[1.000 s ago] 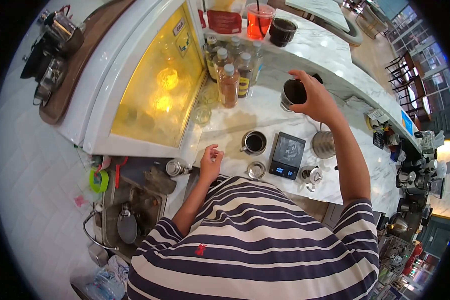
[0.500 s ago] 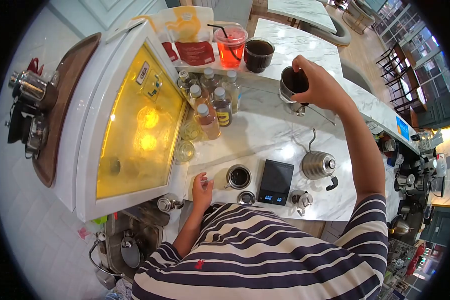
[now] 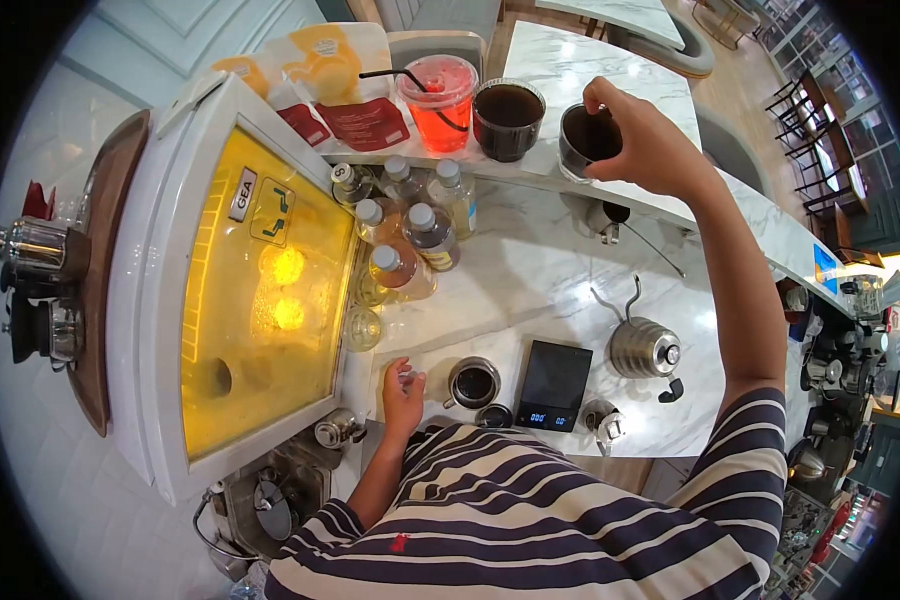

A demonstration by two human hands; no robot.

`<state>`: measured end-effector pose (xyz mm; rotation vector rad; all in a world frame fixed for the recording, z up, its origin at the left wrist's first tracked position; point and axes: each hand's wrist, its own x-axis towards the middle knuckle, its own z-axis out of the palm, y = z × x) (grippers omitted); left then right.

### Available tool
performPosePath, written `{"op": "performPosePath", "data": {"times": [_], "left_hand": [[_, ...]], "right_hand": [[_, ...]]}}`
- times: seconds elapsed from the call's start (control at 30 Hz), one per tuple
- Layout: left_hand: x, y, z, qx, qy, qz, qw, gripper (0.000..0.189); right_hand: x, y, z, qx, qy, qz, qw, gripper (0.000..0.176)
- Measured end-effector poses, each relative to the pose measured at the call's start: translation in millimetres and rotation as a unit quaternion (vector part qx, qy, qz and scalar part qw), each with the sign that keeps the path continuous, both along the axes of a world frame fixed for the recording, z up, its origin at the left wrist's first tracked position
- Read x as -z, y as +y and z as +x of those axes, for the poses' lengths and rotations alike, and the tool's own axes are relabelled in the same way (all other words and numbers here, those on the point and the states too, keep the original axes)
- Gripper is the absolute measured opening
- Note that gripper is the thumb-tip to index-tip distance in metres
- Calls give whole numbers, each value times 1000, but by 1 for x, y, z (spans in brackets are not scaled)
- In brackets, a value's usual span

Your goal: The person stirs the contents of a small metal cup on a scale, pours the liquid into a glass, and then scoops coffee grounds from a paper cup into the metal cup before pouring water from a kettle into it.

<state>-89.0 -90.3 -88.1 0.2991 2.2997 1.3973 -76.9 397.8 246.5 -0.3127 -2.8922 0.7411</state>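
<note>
Fingers and thumb of my right hand (image 3: 650,145) are closed around the rim of a clear cup of dark drink (image 3: 582,145), at the raised marble ledge. To its left stand another cup of dark drink (image 3: 508,125) and a cup of red drink with a black straw (image 3: 438,110). My left hand (image 3: 403,395) hangs near the counter's front edge with its fingers apart and nothing in them. Beside it is a metal cup of dark liquid (image 3: 474,382), then a black scale (image 3: 554,380) with a lit display.
Several capped bottles (image 3: 400,225) stand behind the left of the counter, beside a yellow-lit glass-door cabinet (image 3: 260,300). A gooseneck kettle (image 3: 642,348) and a small metal pot (image 3: 604,422) are on the right. Pouches (image 3: 345,90) stand at the back left.
The view has shifted. My right hand and the cup have moved slightly up and left, onto the ledge beside the other cups. My left hand stays near the counter edge.
</note>
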Motion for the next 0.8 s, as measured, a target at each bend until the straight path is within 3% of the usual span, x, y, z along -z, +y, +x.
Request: {"op": "performPosePath", "data": {"times": [0.37,0.8], "left_hand": [[2,4,-12,4,11,-9,1000,48],[6,10,-18,19,9,-10,1000,46]], "right_hand": [[2,3,-18,8,-55,-27,998,63],[9,8,-23,15,-40,-46,998,60]]}}
